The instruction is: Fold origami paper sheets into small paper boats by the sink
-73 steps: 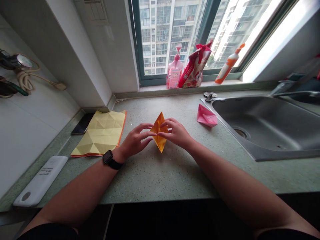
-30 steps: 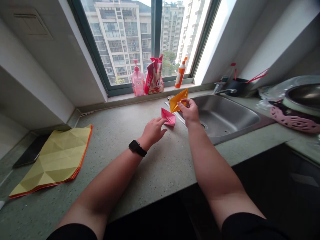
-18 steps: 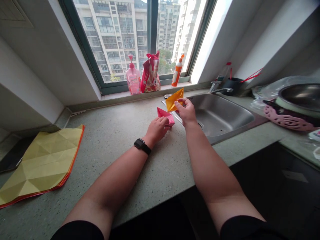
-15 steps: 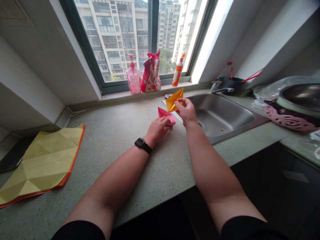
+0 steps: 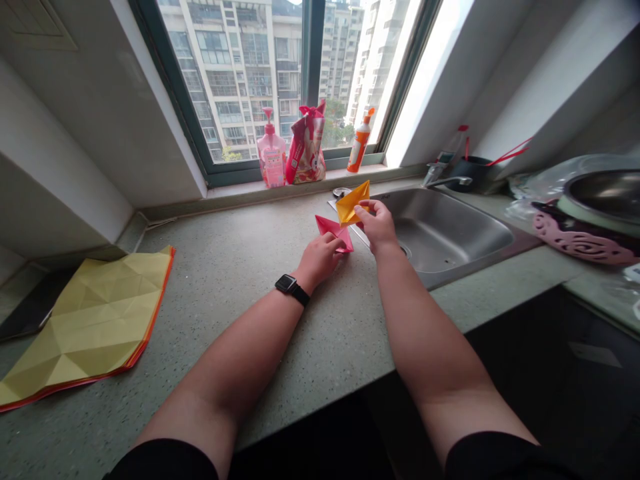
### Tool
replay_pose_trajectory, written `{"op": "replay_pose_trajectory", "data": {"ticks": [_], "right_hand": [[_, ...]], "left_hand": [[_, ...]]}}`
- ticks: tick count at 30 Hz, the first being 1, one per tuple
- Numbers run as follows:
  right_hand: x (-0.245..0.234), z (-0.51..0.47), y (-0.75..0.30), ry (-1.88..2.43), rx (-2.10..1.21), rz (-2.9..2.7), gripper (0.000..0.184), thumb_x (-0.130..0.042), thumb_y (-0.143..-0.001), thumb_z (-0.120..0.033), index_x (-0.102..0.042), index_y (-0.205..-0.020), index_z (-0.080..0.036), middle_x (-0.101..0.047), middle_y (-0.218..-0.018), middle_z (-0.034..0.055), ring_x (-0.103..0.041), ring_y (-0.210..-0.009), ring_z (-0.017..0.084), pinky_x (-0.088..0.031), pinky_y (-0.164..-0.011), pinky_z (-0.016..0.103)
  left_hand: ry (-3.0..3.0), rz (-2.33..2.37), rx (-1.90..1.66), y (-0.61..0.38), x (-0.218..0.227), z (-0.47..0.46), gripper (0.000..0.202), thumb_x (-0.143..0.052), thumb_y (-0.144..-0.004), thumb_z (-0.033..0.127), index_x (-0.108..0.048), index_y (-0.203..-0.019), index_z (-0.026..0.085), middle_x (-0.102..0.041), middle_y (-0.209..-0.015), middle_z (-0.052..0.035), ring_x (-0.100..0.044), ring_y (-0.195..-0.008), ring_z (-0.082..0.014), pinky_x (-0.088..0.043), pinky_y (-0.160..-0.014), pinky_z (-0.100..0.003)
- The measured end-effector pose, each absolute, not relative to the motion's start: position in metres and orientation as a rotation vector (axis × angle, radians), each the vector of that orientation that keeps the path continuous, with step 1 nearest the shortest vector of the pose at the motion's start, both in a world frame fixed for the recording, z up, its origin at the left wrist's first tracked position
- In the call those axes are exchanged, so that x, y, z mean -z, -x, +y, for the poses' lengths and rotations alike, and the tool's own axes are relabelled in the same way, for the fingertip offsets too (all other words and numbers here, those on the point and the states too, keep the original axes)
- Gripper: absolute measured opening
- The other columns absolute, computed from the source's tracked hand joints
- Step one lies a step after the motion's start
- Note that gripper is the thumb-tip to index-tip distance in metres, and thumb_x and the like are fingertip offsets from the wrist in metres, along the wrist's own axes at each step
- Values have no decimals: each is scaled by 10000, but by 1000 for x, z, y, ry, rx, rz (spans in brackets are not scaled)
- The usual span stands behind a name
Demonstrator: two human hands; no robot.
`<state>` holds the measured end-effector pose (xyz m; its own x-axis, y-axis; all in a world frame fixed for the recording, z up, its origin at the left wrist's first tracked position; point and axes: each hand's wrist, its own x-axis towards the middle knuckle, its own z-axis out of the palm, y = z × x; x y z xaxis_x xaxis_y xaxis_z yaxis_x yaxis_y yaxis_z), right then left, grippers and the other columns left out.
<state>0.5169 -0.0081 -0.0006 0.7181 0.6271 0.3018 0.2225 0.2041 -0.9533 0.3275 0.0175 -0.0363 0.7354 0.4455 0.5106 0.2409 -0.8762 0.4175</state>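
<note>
My right hand [image 5: 376, 223] pinches a folded yellow-orange paper boat [image 5: 351, 204] between thumb and fingers, raised above the counter by the sink's left rim. Just left of it, my left hand [image 5: 323, 258] is closed on a folded pink paper boat [image 5: 334, 231], low at the counter. The fingers cover part of the pink paper. A black watch [image 5: 287, 285] is on my left wrist.
A creased stack of yellow and red paper [image 5: 100, 313] lies at the left of the speckled counter [image 5: 235, 267]. The steel sink [image 5: 450, 230] is to the right. A pink pump bottle [image 5: 273, 157], a pink bag [image 5: 307, 147] and an orange-white bottle [image 5: 359, 143] line the sill.
The yellow-orange boat has dropped slightly in the picture, and the pink boat is turned a little under my left hand. The whole view has shifted slightly.
</note>
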Motion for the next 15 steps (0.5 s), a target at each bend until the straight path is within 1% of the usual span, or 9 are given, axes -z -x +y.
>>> {"op": "replay_pose_trajectory", "data": {"ticks": [2, 4, 7, 9, 11, 15], "right_hand": [[0, -8, -516, 1365, -332, -788, 434, -793, -736, -511, -675, -1052, -240, -708, -1053, 28, -693, -879, 212, -615, -743, 363], [0, -8, -516, 1363, -337, -804, 433, -791, -736, -520, -672, -1047, -242, -708, -1064, 29, -695, -898, 218, -615, -742, 359], [1, -7, -514, 1366, -343, -816, 436, -786, -740, -533, -665, -1044, -243, -703, -1063, 26, -692, -889, 213, -614, -747, 361], [0, -7, -513, 1369, -343, -822, 438, -781, -747, -542, -662, -1047, -246, -701, -1059, 24, -689, -888, 212, -614, -750, 363], [0, -7, -511, 1368, -343, -823, 438, -782, -747, -542, -662, -1049, -247, -701, -1068, 27, -688, -892, 214, -616, -754, 368], [-1, -8, -509, 1357, -352, -802, 439, -792, -736, -524, -664, -1048, -245, -705, -1103, 36, -692, -908, 216, -621, -760, 371]], "left_hand": [[-2611, 539, -883, -328, 36, 18, 93, -695, -987, 136, -744, -1002, 214, -732, -1130, -86, -711, -1034, -228, -585, -947, -364], [-2601, 547, -879, -329, 36, 17, 107, -681, -981, 120, -732, -986, 215, -749, -1115, -80, -716, -1021, -225, -586, -940, -359], [-2589, 557, -860, -330, 36, 16, 141, -704, -948, 103, -699, -1036, 214, -777, -1104, -74, -726, -1015, -237, -594, -930, -365], [-2588, 571, -847, -331, 36, 15, 216, -722, -932, 96, -681, -1107, 215, -790, -1111, -73, -732, -1015, -242, -599, -924, -370], [-2596, 580, -833, -331, 36, 15, 260, -729, -923, 83, -680, -1141, 215, -797, -1122, -75, -736, -1013, -243, -599, -926, -373], [-2624, 565, -822, -331, 36, 16, 194, -715, -926, 63, -724, -1057, 207, -799, -1127, -80, -732, -1032, -249, -587, -947, -377]]}}
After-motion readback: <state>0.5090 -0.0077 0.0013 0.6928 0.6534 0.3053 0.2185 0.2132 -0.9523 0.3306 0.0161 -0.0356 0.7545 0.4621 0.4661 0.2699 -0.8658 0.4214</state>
